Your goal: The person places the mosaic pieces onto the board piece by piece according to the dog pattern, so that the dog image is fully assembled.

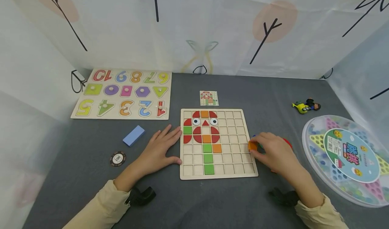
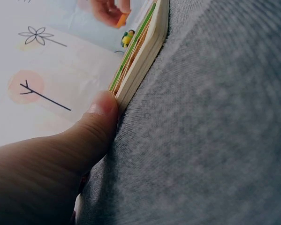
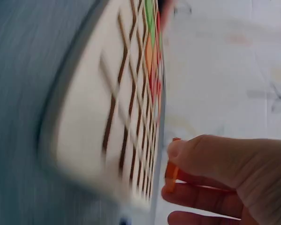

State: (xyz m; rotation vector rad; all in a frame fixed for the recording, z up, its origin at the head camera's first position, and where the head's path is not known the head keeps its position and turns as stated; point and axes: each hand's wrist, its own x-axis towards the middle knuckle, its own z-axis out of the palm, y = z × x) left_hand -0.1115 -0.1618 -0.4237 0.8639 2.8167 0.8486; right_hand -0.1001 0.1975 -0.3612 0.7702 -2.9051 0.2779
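Note:
A wooden grid board lies flat in the middle of the head view. Red curved pieces, green and orange squares, a red triangle and two eye pieces fill some cells. My left hand touches the board's left edge with spread fingers and thumb; the left wrist view shows its thumb against the side. At the right edge my right hand pinches an orange square tile between thumb and finger. In the right wrist view that orange tile is held above the table. Red and blue pieces are partly hidden behind this hand.
A small pattern card lies beyond the board. A number-and-shape puzzle is at the back left, with a blue block and a poker chip nearer. To the right are small toy figures and a round game box.

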